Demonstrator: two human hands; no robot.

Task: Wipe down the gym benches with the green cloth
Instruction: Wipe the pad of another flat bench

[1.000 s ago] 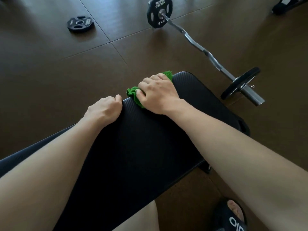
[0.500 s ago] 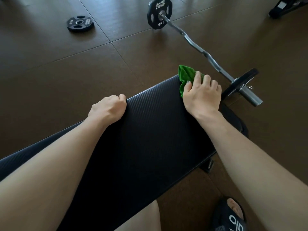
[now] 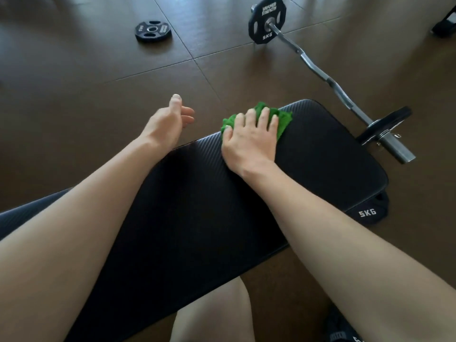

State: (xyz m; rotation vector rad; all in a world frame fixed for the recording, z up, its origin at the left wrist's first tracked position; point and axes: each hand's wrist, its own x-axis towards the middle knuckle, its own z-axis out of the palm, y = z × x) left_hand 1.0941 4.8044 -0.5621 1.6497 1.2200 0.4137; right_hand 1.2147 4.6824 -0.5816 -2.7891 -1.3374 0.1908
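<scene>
One loose plate lies on the floor. My left hand hovers open, holding nothing. My right hand presses one green cloth, fingers spread, on the worktop. One barbell carries two plates.

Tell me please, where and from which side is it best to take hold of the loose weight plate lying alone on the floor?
The loose weight plate lies flat on the floor, so its rim is hard to get fingers under. Probably best to come from above and hook fingers through one of the slots near its edge; the near slots face the bench.
</scene>
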